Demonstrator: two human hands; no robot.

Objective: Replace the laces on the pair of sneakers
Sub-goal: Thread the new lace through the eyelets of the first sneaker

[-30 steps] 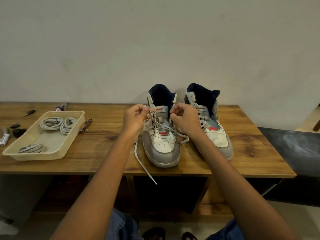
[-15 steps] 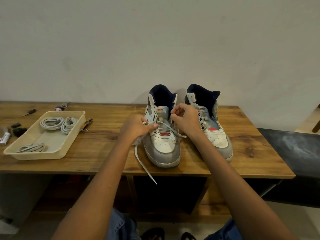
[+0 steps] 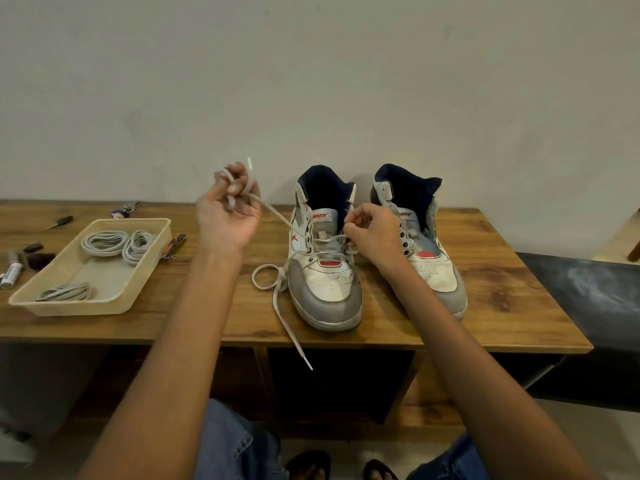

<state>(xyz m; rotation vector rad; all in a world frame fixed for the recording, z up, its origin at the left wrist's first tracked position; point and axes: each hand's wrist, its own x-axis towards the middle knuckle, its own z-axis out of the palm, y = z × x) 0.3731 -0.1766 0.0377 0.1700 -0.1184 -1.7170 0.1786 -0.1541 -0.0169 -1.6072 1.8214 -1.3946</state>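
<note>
Step in hand: by my reading, unthreading the old lace from the left-hand sneaker; the crossings at the lower eyelets are not yet out.
Left hand: raised above the counter, fingers curled round a bunched length of the lace, whose tip pokes up past the fingertips; a taut run slants from it down to an upper eyelet.
Right hand: fingers curled in a pinch at the inner eyelet row of the same sneaker, on the lace there as far as I can tell.
Lace tail: the other end loops on the counter just beside the toe and hangs over the front edge.
Sneakers: both stand upright side by side near the back edge, toes toward the front edge; the right-hand sneaker shows bare eyelets.
New laces: coiled bundles lie in the tray toward the counter's left end.
Doing it well: steady the shoe with the right hand, loosen each crossing before drawing, and pull along the eyelet's line so the tip does not snag.
Risk: a sharp tug could tip or drag the sneaker.
Small items: tools lie beyond the tray, too small to name.
</note>
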